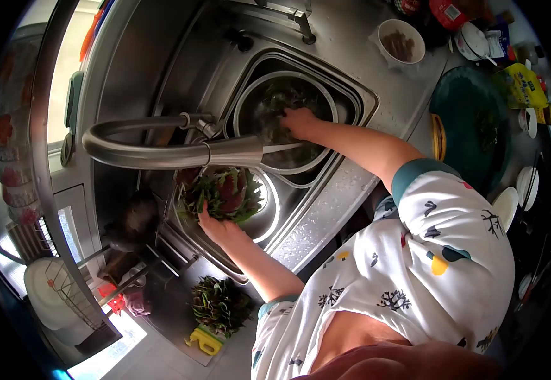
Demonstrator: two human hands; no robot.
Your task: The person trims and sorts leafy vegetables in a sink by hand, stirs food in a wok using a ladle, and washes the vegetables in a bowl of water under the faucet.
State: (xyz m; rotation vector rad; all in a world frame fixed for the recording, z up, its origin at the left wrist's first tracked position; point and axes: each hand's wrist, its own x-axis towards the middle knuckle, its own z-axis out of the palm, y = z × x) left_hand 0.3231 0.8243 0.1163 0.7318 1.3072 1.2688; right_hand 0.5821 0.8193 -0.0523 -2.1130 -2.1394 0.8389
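Observation:
Red-and-green leafy greens (225, 196) lie over the left sink basin, where my left hand (221, 229) has its thumb against them and its other fingers hidden under the leaves. In the right basin stands a round bowl (242, 101) holding water and dark greens. My right hand (300, 123) reaches into that bowl; its fingertips are lost among the splashing water and leaves, so what they hold does not show. From the faucet (231, 152), a stream runs into the bowl just below my right hand.
A second bunch of greens (220, 305) lies left of the sink beside a yellow-handled tool (206, 342). A white bowl with brown food (402, 41) stands beyond the sink's right corner. At right is a large dark green tray (462, 95).

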